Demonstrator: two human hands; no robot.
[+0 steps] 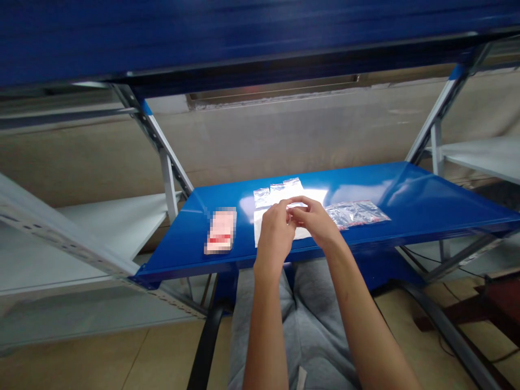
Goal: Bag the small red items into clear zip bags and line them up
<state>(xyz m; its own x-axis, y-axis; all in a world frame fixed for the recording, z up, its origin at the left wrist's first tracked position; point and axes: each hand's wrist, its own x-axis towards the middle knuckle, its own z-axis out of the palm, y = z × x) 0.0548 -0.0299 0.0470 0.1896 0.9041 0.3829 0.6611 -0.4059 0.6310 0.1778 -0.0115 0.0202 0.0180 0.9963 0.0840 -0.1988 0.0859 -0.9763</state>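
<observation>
Plastic bag between fingers

A glossy blue steel shelf board is stretching across the middle of the scene, with a pink-and-white packet, too blurred to read, lying on its left side. A long blue steel shelf beam is running overhead, resting on slanted grey perforated steel uprights. Flat white shelf boards are sitting off to the left and right, tan floor tiles are spreading out nearby, and a dark red wooden frame is standing at near right.
</observation>
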